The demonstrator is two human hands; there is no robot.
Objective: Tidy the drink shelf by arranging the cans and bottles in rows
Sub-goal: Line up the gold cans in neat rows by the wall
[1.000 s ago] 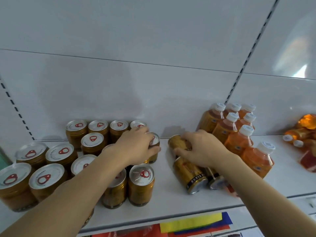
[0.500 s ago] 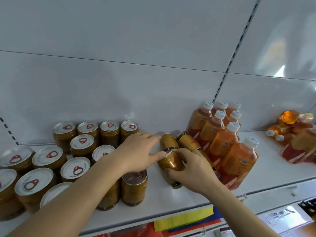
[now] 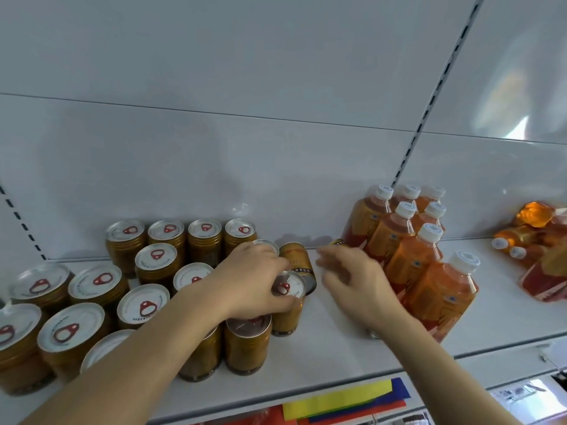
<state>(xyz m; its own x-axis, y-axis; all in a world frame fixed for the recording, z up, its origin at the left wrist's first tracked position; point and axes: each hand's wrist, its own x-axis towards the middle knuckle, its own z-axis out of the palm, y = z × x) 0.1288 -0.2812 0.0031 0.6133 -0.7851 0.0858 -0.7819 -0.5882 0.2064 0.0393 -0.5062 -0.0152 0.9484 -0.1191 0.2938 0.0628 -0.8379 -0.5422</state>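
Your left hand (image 3: 257,283) now grips the stood-up can (image 3: 287,302); right hand (image 3: 352,279) has let go, fingers spread, so fallen cans (image 3: 299,260) remain.

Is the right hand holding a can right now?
No, the right hand is open and blurred above the shelf, with nothing in it.

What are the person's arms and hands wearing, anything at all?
Nothing that shows. The left hand and right hand are bare, with no gloves, rings or watch visible. Both forearms are uncovered to the frame's edge, so no sleeves appear. The right hand is motion-blurred, hiding fine detail.
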